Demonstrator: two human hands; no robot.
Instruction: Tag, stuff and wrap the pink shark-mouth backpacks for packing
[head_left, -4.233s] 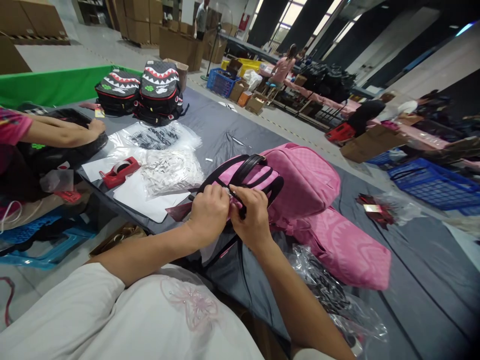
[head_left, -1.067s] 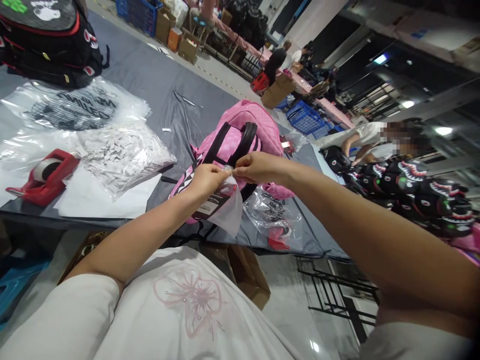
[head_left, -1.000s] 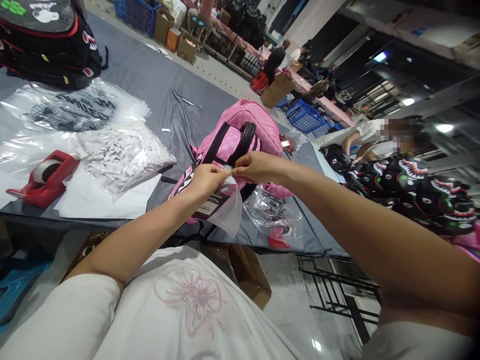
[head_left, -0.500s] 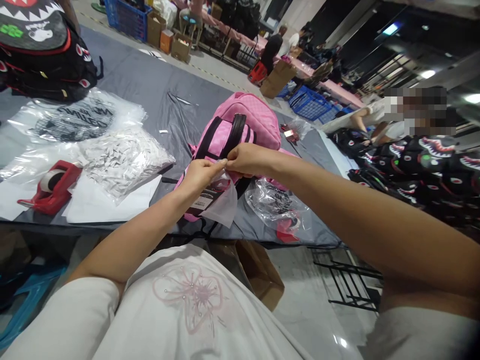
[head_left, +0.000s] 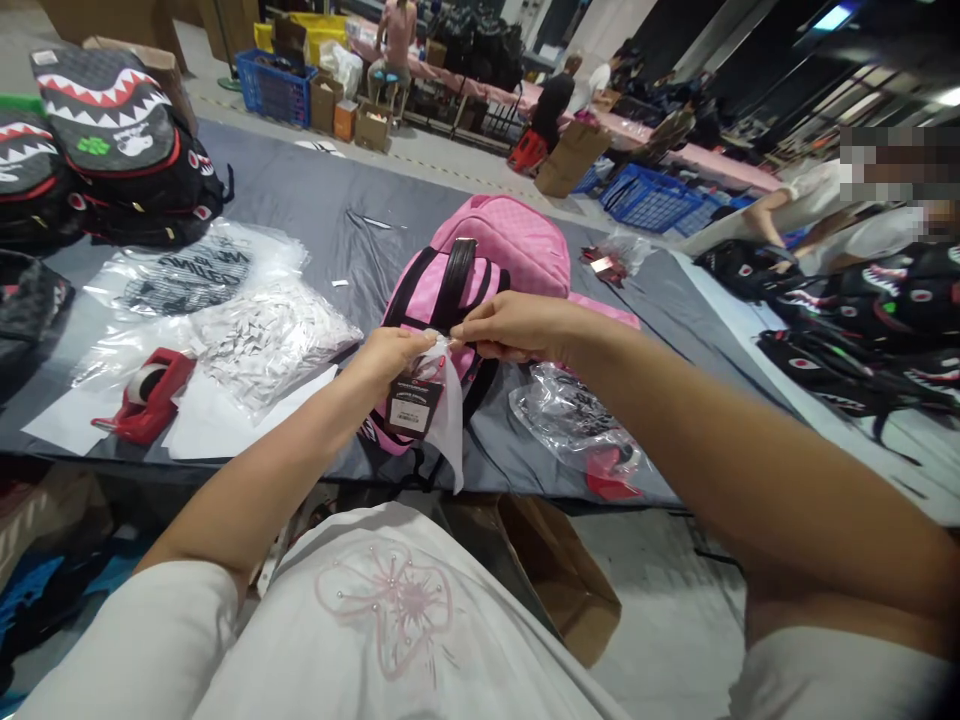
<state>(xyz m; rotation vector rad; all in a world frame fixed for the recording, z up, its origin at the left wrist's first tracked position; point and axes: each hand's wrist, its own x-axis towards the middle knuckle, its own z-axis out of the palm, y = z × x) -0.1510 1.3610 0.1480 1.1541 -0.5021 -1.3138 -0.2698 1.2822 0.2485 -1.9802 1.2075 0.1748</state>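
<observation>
A pink backpack (head_left: 517, 245) with black straps lies on the grey-covered table, right beyond both hands. My left hand (head_left: 397, 350) pinches the top of a small clear plastic bag (head_left: 450, 425). A dark hang tag (head_left: 411, 405) with a white barcode label hangs below those fingers, beside the bag. Just to the right, my right hand (head_left: 506, 325) is closed, thumb against fingertips, close to the bag's top edge. Whatever sits between its fingers is too small to make out.
Left on the table (head_left: 300, 190) are a red tape dispenser (head_left: 154, 395), a bag of small white pieces (head_left: 270, 340) and black shark-mouth backpacks (head_left: 142, 140). Right of my hands lies a crumpled plastic bag (head_left: 562, 415). Co-workers handle more black backpacks (head_left: 840, 300) at the right.
My hands have drawn slightly apart, the left moving lower. The hang tag now faces me and shows more fully, and the small plastic bag hangs straighter. The camera view has shifted.
</observation>
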